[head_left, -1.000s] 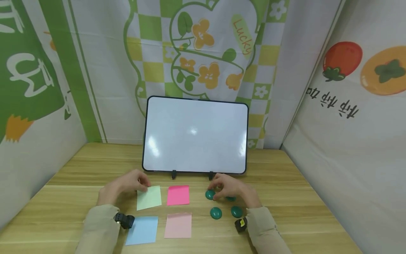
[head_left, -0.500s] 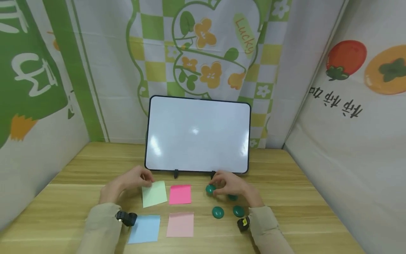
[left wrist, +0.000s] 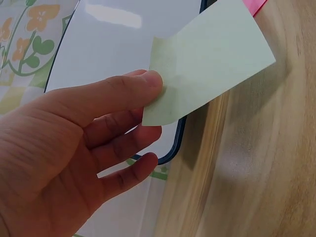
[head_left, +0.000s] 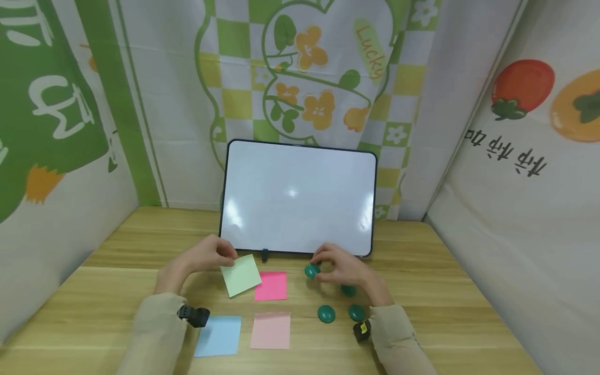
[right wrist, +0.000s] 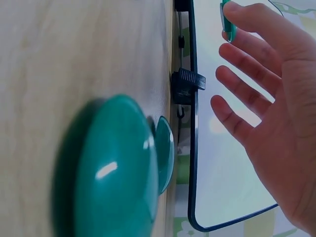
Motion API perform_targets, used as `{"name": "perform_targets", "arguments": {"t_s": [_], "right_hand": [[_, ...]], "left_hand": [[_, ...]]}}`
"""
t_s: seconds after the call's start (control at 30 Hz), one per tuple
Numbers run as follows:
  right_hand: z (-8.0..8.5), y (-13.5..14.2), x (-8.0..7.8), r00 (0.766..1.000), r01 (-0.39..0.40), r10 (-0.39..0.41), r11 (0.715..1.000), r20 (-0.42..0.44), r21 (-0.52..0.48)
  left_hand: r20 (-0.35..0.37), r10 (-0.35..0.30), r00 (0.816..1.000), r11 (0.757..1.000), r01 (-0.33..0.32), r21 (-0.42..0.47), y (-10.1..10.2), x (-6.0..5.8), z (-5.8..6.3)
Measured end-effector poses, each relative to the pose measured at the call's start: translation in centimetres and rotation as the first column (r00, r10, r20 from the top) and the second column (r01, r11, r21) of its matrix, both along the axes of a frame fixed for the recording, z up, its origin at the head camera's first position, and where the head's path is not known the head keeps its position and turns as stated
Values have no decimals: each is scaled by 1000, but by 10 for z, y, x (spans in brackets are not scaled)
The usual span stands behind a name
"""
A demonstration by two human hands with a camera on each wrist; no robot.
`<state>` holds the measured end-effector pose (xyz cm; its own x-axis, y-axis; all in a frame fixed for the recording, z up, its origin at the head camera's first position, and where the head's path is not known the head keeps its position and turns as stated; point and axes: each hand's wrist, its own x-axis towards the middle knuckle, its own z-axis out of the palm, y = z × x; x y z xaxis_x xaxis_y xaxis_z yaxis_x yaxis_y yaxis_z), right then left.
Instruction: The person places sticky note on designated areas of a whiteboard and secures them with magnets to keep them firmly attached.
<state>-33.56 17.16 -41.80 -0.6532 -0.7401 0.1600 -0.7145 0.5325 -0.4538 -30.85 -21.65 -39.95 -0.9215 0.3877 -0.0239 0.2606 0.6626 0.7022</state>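
Observation:
My left hand (head_left: 204, 258) pinches a pale green sticky note (head_left: 241, 276) by its upper left corner, thumb on top in the left wrist view. The note (left wrist: 217, 64) hangs over the table with its shadow below and overlaps a hot pink sticky note (head_left: 271, 286) in the head view. Between thumb and forefinger, my right hand (head_left: 346, 266) holds a round green magnet (head_left: 311, 271), seen edge-on in the right wrist view. Three like it lie on the wood: one magnet (head_left: 348, 290) by the right hand, another magnet (head_left: 326, 314) and a third magnet (head_left: 357, 312) nearer me.
A black-framed whiteboard (head_left: 300, 198) stands upright at the back on small black feet, one foot (right wrist: 186, 85) plain in the right wrist view. A blue sticky note (head_left: 218, 336) and a light pink sticky note (head_left: 270, 330) lie on the wooden table (head_left: 422, 281). Printed curtains surround it.
The left hand has lifted the pale green note off the table and carried it right and toward the whiteboard, turning it. My right hand has raised its magnet slightly toward the board.

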Motion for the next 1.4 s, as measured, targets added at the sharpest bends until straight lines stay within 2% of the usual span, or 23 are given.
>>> {"name": "perform_targets", "arguments": {"t_s": [0.23,0.5,0.8,0.97,1.03,1.17,1.3,1.4], "right_hand": [[6,-3,-1,1000,0,0,1000,-25,-23],[5,-4,-2,999,-6,6,1000,-38,-3],[7,-5,0,1000,-7,7,1000,-16,-5],[6,-3,-2,1000,7,-6,1000,-21,11],[5,-2,-2,1000,8,-8,1000,-16,6],[2,-1,-1,1000,0,0,1000,-16,-1],[-2,-1,0,1000,-10,10,1000,-24,9],[-3,-2,0,1000,-14,14,1000,-19,5]], "left_hand": [[-46,-40,998,999,39,-22,6,-11,6],[-115,-91,989,996,88,-29,9,-24,21],[-235,-100,967,989,70,-132,8,-44,55],[-234,-91,968,987,56,-150,9,-56,70],[-255,-72,964,987,33,-155,9,-61,73],[-323,7,946,977,-75,-198,11,-69,74],[-393,84,915,953,-189,-235,15,-77,72],[-464,128,876,935,-263,-238,17,-84,71]]}}
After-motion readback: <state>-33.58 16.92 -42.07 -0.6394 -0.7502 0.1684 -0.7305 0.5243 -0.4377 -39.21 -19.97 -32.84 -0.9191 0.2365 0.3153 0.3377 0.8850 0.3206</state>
